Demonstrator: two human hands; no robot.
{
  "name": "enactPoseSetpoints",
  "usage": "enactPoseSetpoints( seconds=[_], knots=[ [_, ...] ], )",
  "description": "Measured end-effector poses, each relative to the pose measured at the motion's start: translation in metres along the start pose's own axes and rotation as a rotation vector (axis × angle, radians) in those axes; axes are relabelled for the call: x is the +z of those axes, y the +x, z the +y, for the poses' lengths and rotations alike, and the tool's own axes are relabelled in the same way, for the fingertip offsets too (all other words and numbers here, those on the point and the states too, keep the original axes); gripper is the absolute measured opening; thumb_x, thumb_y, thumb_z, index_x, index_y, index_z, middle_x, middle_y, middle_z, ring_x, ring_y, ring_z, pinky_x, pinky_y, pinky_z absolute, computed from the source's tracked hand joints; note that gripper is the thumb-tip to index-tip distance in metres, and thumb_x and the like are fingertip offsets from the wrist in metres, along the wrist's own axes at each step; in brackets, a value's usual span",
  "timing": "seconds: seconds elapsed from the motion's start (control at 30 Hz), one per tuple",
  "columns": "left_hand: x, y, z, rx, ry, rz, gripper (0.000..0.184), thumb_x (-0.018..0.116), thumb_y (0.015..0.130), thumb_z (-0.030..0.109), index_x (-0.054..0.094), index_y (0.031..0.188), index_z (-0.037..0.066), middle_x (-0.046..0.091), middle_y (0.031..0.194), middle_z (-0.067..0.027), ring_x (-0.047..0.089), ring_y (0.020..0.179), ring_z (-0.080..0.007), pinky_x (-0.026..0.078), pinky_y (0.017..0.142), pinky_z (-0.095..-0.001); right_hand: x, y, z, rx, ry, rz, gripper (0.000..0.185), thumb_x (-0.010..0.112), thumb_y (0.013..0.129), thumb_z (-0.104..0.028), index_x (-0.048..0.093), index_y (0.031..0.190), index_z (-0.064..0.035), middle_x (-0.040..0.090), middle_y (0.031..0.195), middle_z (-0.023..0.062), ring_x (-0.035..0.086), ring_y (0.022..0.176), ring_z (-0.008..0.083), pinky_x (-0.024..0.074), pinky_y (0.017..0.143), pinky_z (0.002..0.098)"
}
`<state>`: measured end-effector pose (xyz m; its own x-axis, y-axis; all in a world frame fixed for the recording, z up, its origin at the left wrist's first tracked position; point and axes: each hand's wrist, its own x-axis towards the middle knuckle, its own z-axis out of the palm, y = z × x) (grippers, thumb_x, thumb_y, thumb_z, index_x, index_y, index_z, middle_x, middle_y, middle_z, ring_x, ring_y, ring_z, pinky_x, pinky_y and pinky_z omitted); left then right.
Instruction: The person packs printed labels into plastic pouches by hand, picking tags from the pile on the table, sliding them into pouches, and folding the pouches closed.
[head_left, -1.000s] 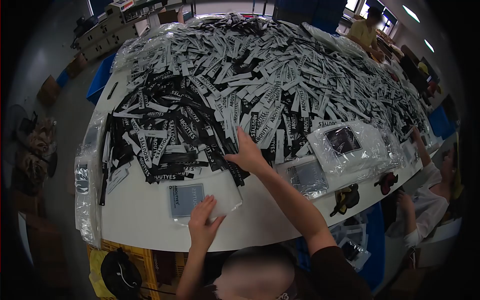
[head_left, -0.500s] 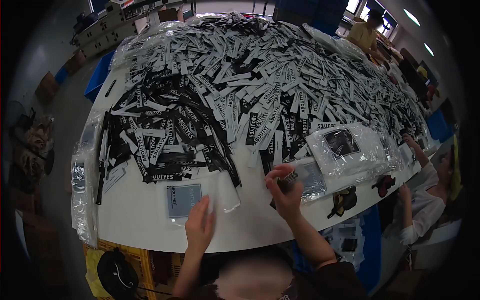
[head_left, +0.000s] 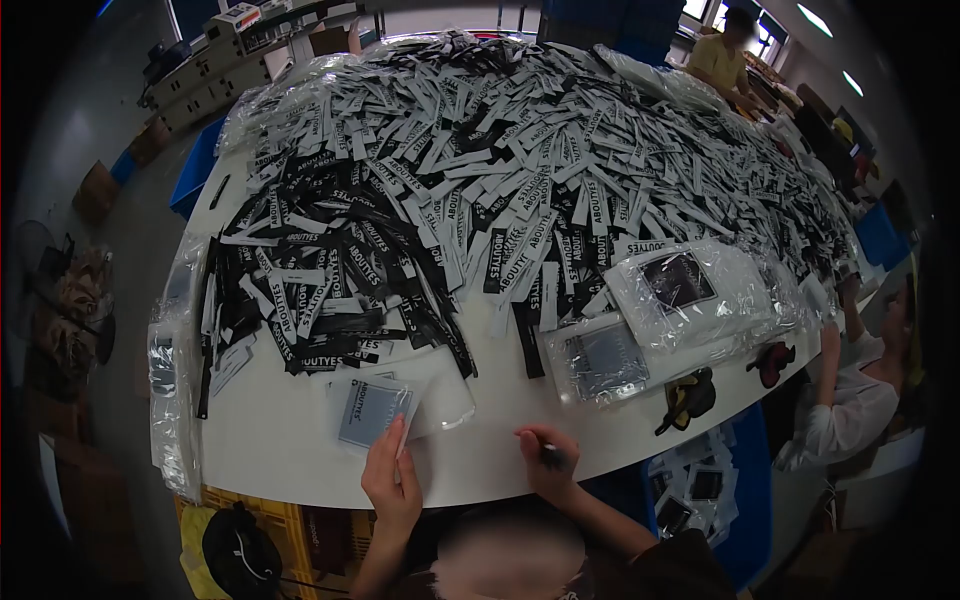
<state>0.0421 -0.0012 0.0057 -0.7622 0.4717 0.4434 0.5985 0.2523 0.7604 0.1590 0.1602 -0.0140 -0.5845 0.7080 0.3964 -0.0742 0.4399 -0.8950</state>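
Note:
My left hand (head_left: 393, 480) pinches the right edge of a clear plastic bag (head_left: 368, 412) with a grey printed square and tilts it slightly up off the table. Under it lies more clear plastic (head_left: 452, 395). My right hand (head_left: 548, 465) is closed near the table's front edge, a small dark piece showing in its fingers; half a second ago a black printed strip showed there. Ahead of both hands spreads a large heap of black and white printed strips (head_left: 520, 170).
Stacked plastic bags (head_left: 700, 300) lie to the right, beside a black and yellow object (head_left: 685, 400). A blue bin (head_left: 745, 500) with bags stands below the table edge. Wrapped packs (head_left: 175, 390) line the left edge. A co-worker (head_left: 845, 400) sits at the right; another person (head_left: 720, 60) stands behind.
My right hand has drawn back toward me and left, away from the stacked bags. The bag's right side has been lifted by my left hand. The co-worker's hands at the right have moved.

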Motion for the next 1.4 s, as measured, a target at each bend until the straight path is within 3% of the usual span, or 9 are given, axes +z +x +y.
enactPoseSetpoints(
  seconds=[0.4, 0.5, 0.6, 0.8, 0.9, 1.1, 1.17, 1.23, 1.4],
  knots=[
    [0.007, -0.008, 0.035, 0.181, -0.032, -0.367, 0.049, 0.064, 0.071, -0.001, 0.052, 0.119, -0.002, 0.056, 0.117, -0.0165, 0.056, 0.104, -0.0332, 0.044, 0.089, -0.0374, 0.002, 0.03, -0.021, 0.391, 0.057, -0.614, 0.013, 0.064, 0.082, -0.013, 0.06, 0.082, -0.0003, 0.058, 0.063, 0.0115, 0.055, 0.056, 0.0179, 0.0427, 0.055, 0.0292],
    [0.005, -0.006, 0.033, -0.407, -0.571, -0.233, 0.039, 0.069, 0.074, 0.009, 0.056, 0.108, -0.002, 0.061, 0.107, -0.0157, 0.062, 0.092, -0.0213, 0.05, 0.076, -0.0297, 0.003, 0.031, -0.023, 0.287, 0.093, -0.768, 0.012, 0.066, 0.077, -0.01, 0.061, 0.084, -0.0015, 0.057, 0.065, 0.0131, 0.054, 0.057, 0.0203, 0.0435, 0.056, 0.03],
    [-0.006, -0.004, 0.028, -0.423, -0.25, -0.463, 0.022, 0.065, 0.076, 0.006, 0.061, 0.096, -0.002, 0.067, 0.085, -0.0118, 0.064, 0.074, -0.016, 0.05, 0.065, -0.0257, 0.017, 0.018, -0.026, 0.045, 0.104, -0.758, 0.016, 0.068, 0.072, -0.008, 0.061, 0.084, -0.002, 0.056, 0.065, 0.0152, 0.055, 0.057, 0.0246, 0.044, 0.057, 0.0318],
    [0.007, -0.009, 0.019, -0.605, -0.536, -0.14, 0.014, 0.062, 0.074, 0.005, 0.06, 0.086, -0.001, 0.062, 0.067, -0.0121, 0.061, 0.058, -0.0202, 0.045, 0.053, -0.0294, 0.022, 0.023, -0.037, 0.126, 0.143, -0.636, 0.042, 0.07, 0.065, -0.006, 0.055, 0.104, -0.003, 0.06, 0.086, 0.0123, 0.06, 0.081, 0.0324, 0.0478, 0.071, 0.0371],
    [0.009, 0.005, 0.031, -0.19, -0.081, -0.268, 0.018, 0.065, 0.067, 0.004, 0.059, 0.083, 0.0, 0.058, 0.081, -0.0159, 0.057, 0.071, -0.0377, 0.047, 0.062, -0.0391, 0.028, 0.011, -0.035, -0.103, -0.053, -0.564, 0.049, 0.065, 0.068, -0.002, 0.051, 0.115, -0.0047, 0.06, 0.09, 0.0132, 0.059, 0.085, 0.0338, 0.0486, 0.076, 0.0386],
    [0.0, 0.011, 0.032, -0.107, 0.118, -0.434, 0.019, 0.064, 0.066, 0.004, 0.058, 0.083, -0.002, 0.055, 0.081, -0.016, 0.057, 0.074, -0.0338, 0.046, 0.061, -0.0379, 0.023, 0.015, -0.023, -0.179, -0.184, -0.432, 0.049, 0.063, 0.067, 0.003, 0.054, 0.116, -0.0018, 0.063, 0.097, 0.0159, 0.062, 0.086, 0.0314, 0.0497, 0.074, 0.0347],
    [0.002, 0.011, 0.028, -0.191, 0.14, -0.52, 0.029, 0.068, 0.064, 0.005, 0.057, 0.09, -0.002, 0.057, 0.09, -0.0142, 0.057, 0.086, -0.033, 0.046, 0.073, -0.039, 0.019, 0.024, -0.021, -0.075, -0.082, -0.432, 0.045, 0.065, 0.067, 0.004, 0.055, 0.111, -0.0009, 0.064, 0.096, 0.012, 0.064, 0.088, 0.0249, 0.0497, 0.074, 0.0326],
    [0.002, 0.026, 0.042, -0.018, 0.132, 0.001, 0.044, 0.071, 0.061, 0.008, 0.053, 0.101, 0.001, 0.054, 0.11, -0.0138, 0.051, 0.105, -0.0349, 0.038, 0.09, -0.0455, 0.011, 0.028, -0.016, 0.207, 0.1, -0.521, 0.039, 0.065, 0.071, 0.0, 0.055, 0.109, -0.001, 0.061, 0.088, 0.0074, 0.059, 0.079, 0.019, 0.0476, 0.07, 0.0296],
    [0.008, 0.031, 0.039, 0.254, -0.048, -0.411, 0.086, 0.082, 0.055, 0.029, 0.04, 0.125, 0.003, 0.042, 0.122, -0.0168, 0.038, 0.119, -0.0353, 0.026, 0.102, -0.0518, 0.009, 0.019, -0.005, 0.47, 0.521, -0.532, 0.025, 0.064, 0.081, -0.01, 0.055, 0.103, -0.001, 0.054, 0.085, -0.0001, 0.048, 0.078, 0.0061, 0.0418, 0.071, 0.022]
  ],
)
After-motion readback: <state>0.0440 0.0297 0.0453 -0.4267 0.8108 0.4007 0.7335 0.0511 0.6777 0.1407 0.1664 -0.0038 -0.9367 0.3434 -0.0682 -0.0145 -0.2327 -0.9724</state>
